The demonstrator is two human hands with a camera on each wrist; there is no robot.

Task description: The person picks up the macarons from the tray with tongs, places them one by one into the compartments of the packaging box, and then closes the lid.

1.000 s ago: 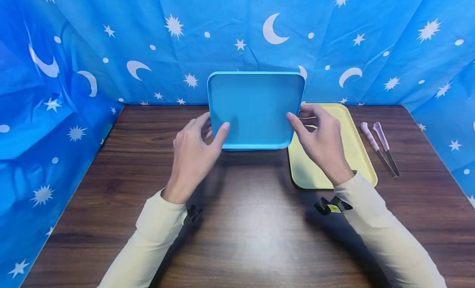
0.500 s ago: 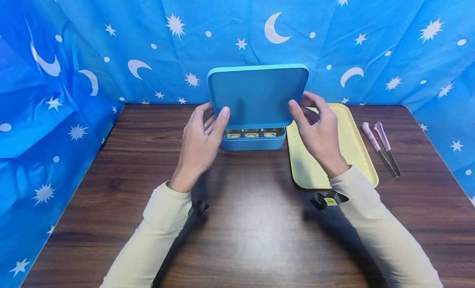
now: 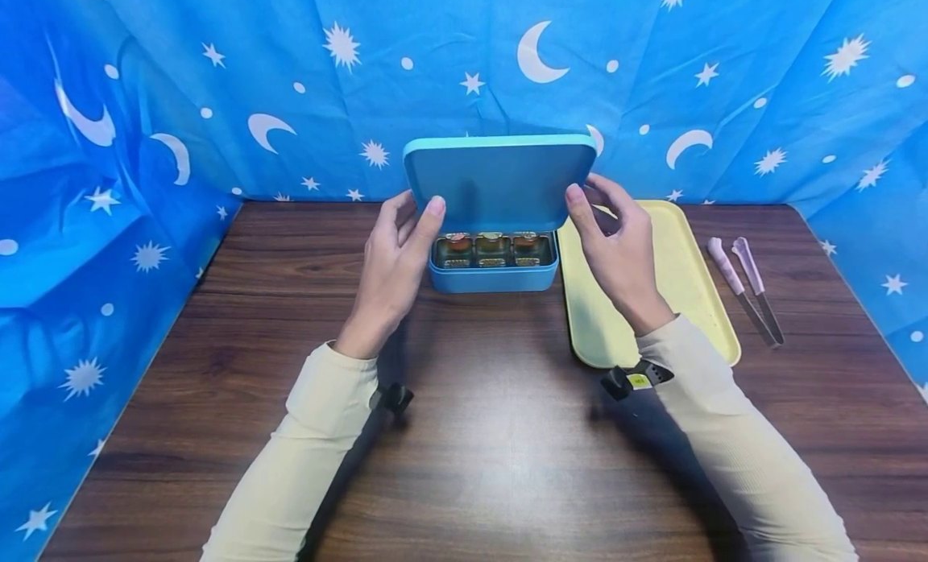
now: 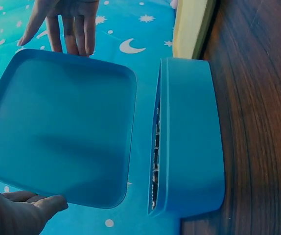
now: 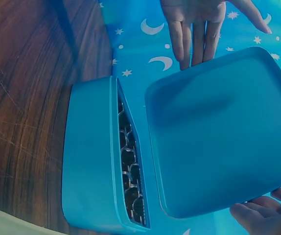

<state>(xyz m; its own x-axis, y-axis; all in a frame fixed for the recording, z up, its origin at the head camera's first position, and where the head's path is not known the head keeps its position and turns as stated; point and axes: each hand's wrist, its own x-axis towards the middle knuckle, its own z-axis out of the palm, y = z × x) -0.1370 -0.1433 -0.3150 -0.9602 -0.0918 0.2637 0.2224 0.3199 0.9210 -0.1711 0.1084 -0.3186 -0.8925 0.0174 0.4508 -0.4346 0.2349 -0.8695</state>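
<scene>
A blue rectangular lid (image 3: 500, 179) is held tilted above a blue box (image 3: 495, 283), its inner face towards me. My left hand (image 3: 394, 272) grips the lid's left edge, thumb on the near side and fingers behind. At the opposite edge my right hand (image 3: 618, 252) holds it in a like way. The left wrist view shows a gap between the lid (image 4: 62, 127) and the box (image 4: 192, 142). Inside the box, small pieces (image 3: 491, 250) with gold-coloured wrapping or cups sit in several compartments; the lid hides the rear ones.
A yellow tray (image 3: 674, 304) lies right of the box, partly under my right hand. Further right, tongs (image 3: 747, 292) with pinkish handles rest on the dark wooden table (image 3: 493, 433). A blue cloth (image 3: 435, 95) with moons and stars encloses the back and sides.
Both hands have raised the lid off the box and tilted it, uncovering the front compartments. Over the last half second its lower edge has risen further and more of the pieces show.
</scene>
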